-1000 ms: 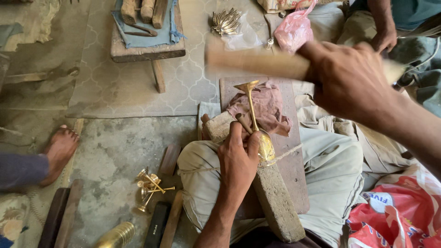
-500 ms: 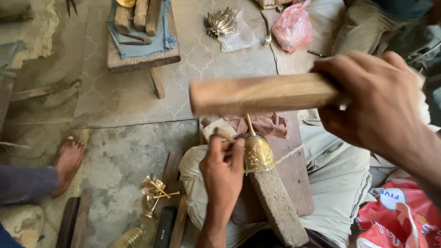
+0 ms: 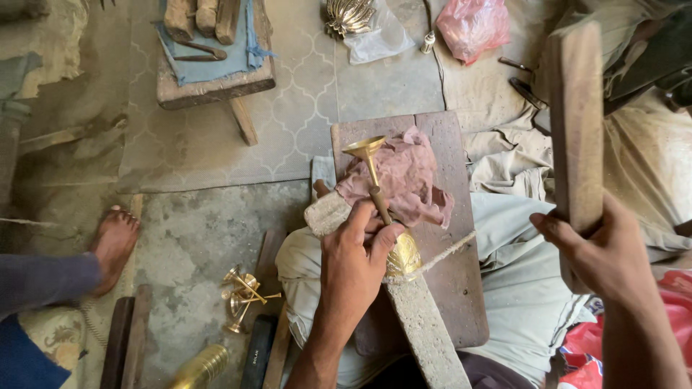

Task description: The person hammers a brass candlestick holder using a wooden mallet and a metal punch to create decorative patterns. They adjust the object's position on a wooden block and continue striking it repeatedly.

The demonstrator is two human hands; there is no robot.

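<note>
My left hand (image 3: pixel 357 263) is clenching a golden brass piece with a ribbed round bulb, thin stem and flared trumpet mouth (image 3: pixel 380 198); the grip is closing around the joint between bulb and stem, thumb lying along the stem. The bulb is resting just right of the grip on a long grey stone bar (image 3: pixel 425 331), which is running from beyond my knuckles down toward my lap. A pale cord (image 3: pixel 450 252) is crossing the bar beside the bulb. Beyond the grip, the stem is pointing away from me over a crumpled dusty-pink cloth (image 3: pixel 407 180) lying on a flat brown wooden board (image 3: pixel 450 288) across my knees.

My right hand (image 3: pixel 602 256) is grasping a long flat wooden beater (image 3: pixel 575 122), the grip clenched around its lower end, the beater standing upright, well apart from the brass piece and to its right.

Left of the left grip, on the floor (image 3: pixel 194 238), small brass trumpet-shaped parts (image 3: pixel 245 295) are lying in a cluster. Farther left, another person's bare foot (image 3: pixel 114 245) is resting on the floor. Far beyond the grip, a low wooden stool with a blue cloth (image 3: pixel 213 61) is standing.
</note>
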